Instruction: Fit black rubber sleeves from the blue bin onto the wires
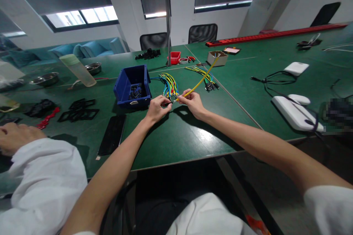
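My right hand (194, 104) pinches a yellow wire (202, 80) near its lower end. The wire slants up and to the right, and a small metal terminal shows at its near end. Close by on the left, my left hand (158, 110) is closed with thumb and fingers together on a small black part, mostly hidden by the fingertips. The two hands almost meet. Just beyond them lies a bundle of yellow, blue and green wires (171, 83) with metal ends. A blue bin (119, 90) holding small black parts stands left of the bundle.
More wires with black ends (209, 85) lie right of the bundle. A black phone (112, 134) rests left of my forearm. Black frames (78, 112), a bottle (78, 70) and a co-worker's hand (18, 136) are further left. White devices (295, 112) with cables lie right.
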{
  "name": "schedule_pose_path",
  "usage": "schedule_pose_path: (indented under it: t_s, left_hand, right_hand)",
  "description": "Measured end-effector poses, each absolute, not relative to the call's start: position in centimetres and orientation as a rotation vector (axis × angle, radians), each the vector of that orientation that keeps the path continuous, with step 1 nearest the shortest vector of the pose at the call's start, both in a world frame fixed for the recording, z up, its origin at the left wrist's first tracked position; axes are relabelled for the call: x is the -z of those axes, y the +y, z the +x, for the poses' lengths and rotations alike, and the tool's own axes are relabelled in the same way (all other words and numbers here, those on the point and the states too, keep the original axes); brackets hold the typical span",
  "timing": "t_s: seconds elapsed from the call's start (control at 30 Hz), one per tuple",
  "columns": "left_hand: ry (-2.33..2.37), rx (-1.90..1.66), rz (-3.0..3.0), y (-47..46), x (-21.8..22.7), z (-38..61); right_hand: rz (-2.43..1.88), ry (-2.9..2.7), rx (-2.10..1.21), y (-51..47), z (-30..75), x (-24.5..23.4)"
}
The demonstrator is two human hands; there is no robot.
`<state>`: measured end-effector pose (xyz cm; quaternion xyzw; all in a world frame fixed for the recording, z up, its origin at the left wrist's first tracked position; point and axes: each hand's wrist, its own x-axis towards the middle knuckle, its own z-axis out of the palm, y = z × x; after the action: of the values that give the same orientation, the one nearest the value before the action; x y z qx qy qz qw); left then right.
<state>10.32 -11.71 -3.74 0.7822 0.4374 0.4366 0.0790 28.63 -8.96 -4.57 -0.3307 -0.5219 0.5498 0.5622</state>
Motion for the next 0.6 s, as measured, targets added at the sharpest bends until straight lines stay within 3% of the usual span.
schedule_pose_path:
  t_s: [0.6]
  left_hand:
    - [1.287, -1.382, 2.367, -11.71, 3.72, 10.4]
  right_hand:
    - [-0.757, -1.2, -1.381, -9.33, 28.57, 4.28]
